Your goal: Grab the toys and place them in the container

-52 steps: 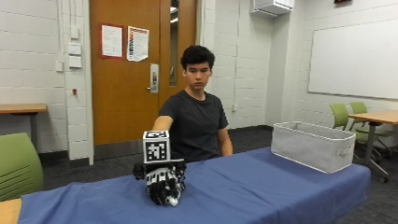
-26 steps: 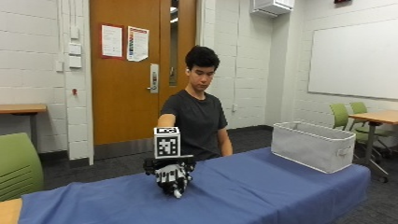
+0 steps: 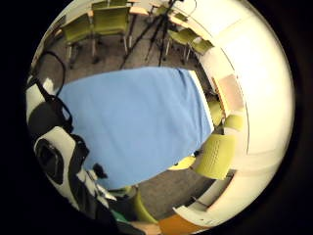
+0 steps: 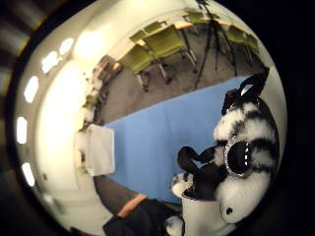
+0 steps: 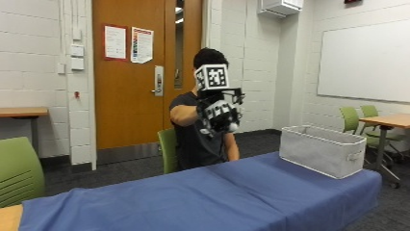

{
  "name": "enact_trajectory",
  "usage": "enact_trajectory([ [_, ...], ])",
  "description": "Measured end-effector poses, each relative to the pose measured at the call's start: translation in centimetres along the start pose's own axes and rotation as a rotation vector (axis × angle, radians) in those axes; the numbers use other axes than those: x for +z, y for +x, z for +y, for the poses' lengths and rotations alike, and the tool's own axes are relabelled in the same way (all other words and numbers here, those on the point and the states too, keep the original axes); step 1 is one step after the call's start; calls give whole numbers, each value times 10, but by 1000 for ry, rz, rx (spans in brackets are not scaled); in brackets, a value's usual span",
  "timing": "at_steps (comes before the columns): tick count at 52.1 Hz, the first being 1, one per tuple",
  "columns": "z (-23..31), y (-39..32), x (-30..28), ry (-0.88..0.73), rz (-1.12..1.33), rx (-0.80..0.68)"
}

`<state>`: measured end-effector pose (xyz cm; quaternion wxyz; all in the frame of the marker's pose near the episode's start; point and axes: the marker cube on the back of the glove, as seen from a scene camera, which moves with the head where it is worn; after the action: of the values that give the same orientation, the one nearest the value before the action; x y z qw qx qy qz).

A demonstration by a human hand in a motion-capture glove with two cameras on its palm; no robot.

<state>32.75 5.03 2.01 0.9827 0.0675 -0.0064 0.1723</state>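
Observation:
A person behind the blue table (image 5: 211, 197) holds a black-and-white striped plush toy (image 5: 221, 115) up at head height with the gloved right hand (image 5: 214, 108), whose fingers curl round it. The toy is well above the tabletop and left of the grey fabric container (image 5: 323, 150), which stands at the table's right end. In the thumb side palm view the striped toy (image 4: 246, 147) fills the space by the palm, with the container (image 4: 98, 150) far off at the table's end. In the little finger side palm view the toy (image 3: 58, 156) sits at the edge over the blue table (image 3: 142, 122).
Green chairs stand at the left (image 5: 19, 168) and behind the person (image 5: 168, 149). More green chairs and a wooden table (image 5: 388, 120) are at the right, past the container. An orange door (image 5: 137, 72) is behind.
The gloved hand has lifted the striped toy from the tabletop up to head height and moved it to the right, toward the container.

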Motion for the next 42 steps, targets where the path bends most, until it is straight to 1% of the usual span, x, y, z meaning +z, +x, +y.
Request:
enact_trajectory([
  [5, -16, -66, -34, 89, -20, -124],
  [12, -7, -177, -67, 120, -40, -303],
  [16, 4, -233, -81, 140, -55, -393],
  [19, 16, -302, -94, 158, -83, -518],
  [22, 31, -360, -103, 163, -118, -608],
  [27, 64, -430, -115, 123, -273, -811],
  [28, 71, -446, -116, 116, -296, -837],
  [30, 79, -475, -113, 123, -278, -827],
  [33, 84, -507, -103, 155, -179, -783],
  [35, 95, -527, -98, 154, -181, -838],
  [37, 107, -544, -93, 141, -206, -934],
  [39, 107, -551, -87, 117, -242, -999],
  [42, 87, -541, -75, 65, -306, -991],
])
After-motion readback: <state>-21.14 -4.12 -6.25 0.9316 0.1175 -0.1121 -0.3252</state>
